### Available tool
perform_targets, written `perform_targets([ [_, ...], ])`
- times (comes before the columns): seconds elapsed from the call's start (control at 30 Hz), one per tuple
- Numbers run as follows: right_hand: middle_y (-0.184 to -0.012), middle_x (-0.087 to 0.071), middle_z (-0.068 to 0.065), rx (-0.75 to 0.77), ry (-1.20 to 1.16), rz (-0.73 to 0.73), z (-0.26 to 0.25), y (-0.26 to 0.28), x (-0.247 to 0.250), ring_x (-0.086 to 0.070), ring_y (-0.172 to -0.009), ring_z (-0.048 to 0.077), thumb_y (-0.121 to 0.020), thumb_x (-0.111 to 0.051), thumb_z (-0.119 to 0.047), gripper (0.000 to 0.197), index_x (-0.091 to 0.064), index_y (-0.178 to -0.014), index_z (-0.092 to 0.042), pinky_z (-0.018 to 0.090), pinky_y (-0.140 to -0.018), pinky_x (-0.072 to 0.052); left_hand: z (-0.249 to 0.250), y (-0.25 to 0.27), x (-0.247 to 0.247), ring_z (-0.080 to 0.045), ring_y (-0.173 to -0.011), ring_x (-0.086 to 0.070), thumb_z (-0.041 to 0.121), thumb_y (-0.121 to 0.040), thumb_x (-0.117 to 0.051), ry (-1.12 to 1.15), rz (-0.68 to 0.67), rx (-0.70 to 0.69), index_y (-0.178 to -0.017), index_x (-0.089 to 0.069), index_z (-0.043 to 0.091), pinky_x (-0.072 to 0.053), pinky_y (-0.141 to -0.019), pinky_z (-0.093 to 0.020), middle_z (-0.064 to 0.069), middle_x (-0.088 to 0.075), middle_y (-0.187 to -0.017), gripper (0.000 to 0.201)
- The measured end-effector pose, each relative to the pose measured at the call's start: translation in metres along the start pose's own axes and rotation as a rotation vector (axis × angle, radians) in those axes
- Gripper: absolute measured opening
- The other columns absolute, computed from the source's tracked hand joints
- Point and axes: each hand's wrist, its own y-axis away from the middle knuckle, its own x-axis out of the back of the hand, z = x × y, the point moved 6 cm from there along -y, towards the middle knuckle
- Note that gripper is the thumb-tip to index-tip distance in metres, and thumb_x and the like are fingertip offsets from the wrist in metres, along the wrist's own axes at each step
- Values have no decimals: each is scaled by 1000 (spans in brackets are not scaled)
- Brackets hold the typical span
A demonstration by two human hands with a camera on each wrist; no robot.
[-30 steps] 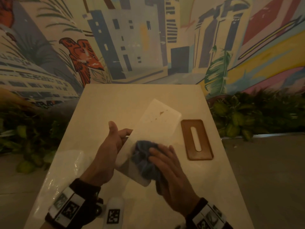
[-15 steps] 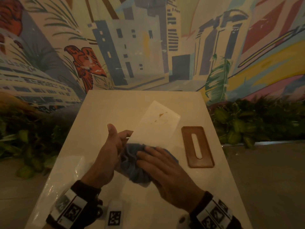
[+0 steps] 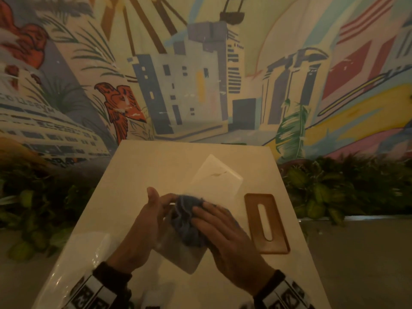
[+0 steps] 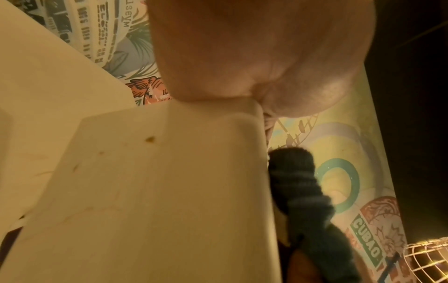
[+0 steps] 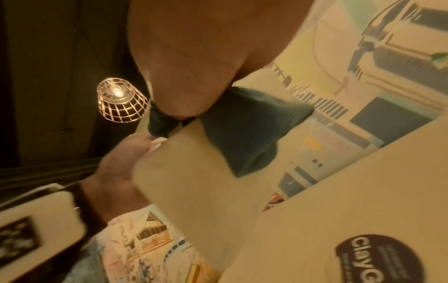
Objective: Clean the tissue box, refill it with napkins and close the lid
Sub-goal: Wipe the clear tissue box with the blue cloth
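A white tissue box [image 3: 219,182] is tilted up off the table, its far end bearing a brown stain. My left hand [image 3: 151,219] grips the box's left edge, thumb raised; the left wrist view shows the box's speckled side [image 4: 157,191] under the palm. My right hand [image 3: 223,230] holds a crumpled blue cloth [image 3: 187,210] against the middle of the box. In the right wrist view the cloth [image 5: 247,130] is pinched under my thumb on the box's rim [image 5: 194,181]. The brown wooden lid [image 3: 265,221], with a long slot, lies flat to the right.
A clear plastic packet of napkins [image 3: 78,253] lies at the table's front left. The pale table [image 3: 156,163] is narrow, with leafy plants [image 3: 334,186] along both sides and a painted mural wall behind. A round dark sticker [image 5: 378,256] sits on the tabletop.
My right hand has slid the cloth from the box's near end up and leftward towards my left hand's fingers. The left hand keeps its grip. The head view has tilted upward.
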Motion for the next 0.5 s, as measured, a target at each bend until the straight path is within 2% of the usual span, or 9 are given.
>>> perform_targets([
  [0.07, -150, -37, -1, -71, 46, 76, 23, 0, 14, -26, -145, 14, -92, -56, -14, 51, -40, -140, -19, 42, -115, -31, 0, -4, 1, -30, -83, -71, 94, -58, -33, -34, -56, -15, -94, -71, 18, -58, -67, -33, -17, -73, -90, 92],
  [0.1, -150, -38, 0, -116, 59, 112, 32, -4, 21, -27, -145, 14, -93, -52, -15, 49, -38, -141, -17, 43, -113, -32, 0, -5, 0, -33, -84, -70, 97, -52, -34, -52, -75, -20, -95, -71, 22, -58, -69, -36, -19, -72, -92, 94],
  [0.2, -147, -45, 6, -209, 136, 206, 49, -24, 35, -32, -142, 19, -102, -36, -24, 41, -44, -139, -11, 45, -112, -31, -1, -9, -2, -33, -86, -70, 96, -57, -27, -67, -93, -37, -97, -70, 27, -59, -74, -41, -16, -73, -94, 91],
  [0.27, -146, -46, 7, -243, 146, 226, 43, -37, 32, -33, -142, 22, -104, -29, -31, 44, -48, -137, -9, 45, -113, -29, 0, -13, -5, -30, -84, -71, 97, -55, -27, -54, -80, -44, -93, -72, 31, -59, -73, -42, -13, -74, -91, 89],
  [0.3, -147, -46, 7, -230, 147, 216, 35, -40, 28, -33, -142, 23, -104, -29, -33, 44, -47, -137, -11, 44, -114, -28, 0, -14, -5, -30, -84, -72, 97, -54, -28, -39, -60, -41, -91, -73, 31, -58, -70, -41, -12, -75, -89, 88],
  [0.4, -151, -39, 2, -87, 154, 85, 9, -31, 10, -27, -145, 20, -104, -29, -34, 42, -40, -141, -17, 37, -120, -19, 5, -19, 3, -33, -93, -69, 86, -71, -20, -22, -5, -87, -97, -71, 28, -54, -75, -41, -10, -75, -94, 82],
  [0.43, -152, -36, -1, -47, 154, 53, 9, -25, 8, -25, -146, 18, -102, -35, -30, 41, -39, -141, -18, 35, -121, -17, 8, -19, 4, -32, -92, -70, 89, -68, -23, -25, -17, -100, -98, -71, 27, -54, -75, -41, -11, -74, -96, 84],
  [0.5, -152, -34, -3, -35, 124, 56, 20, -15, 12, -24, -146, 16, -96, -49, -22, 46, -40, -141, -18, 36, -120, -20, 8, -17, 7, -30, -87, -71, 99, -51, -31, -50, -49, -80, -97, -71, 29, -57, -69, -37, -13, -74, -95, 92],
])
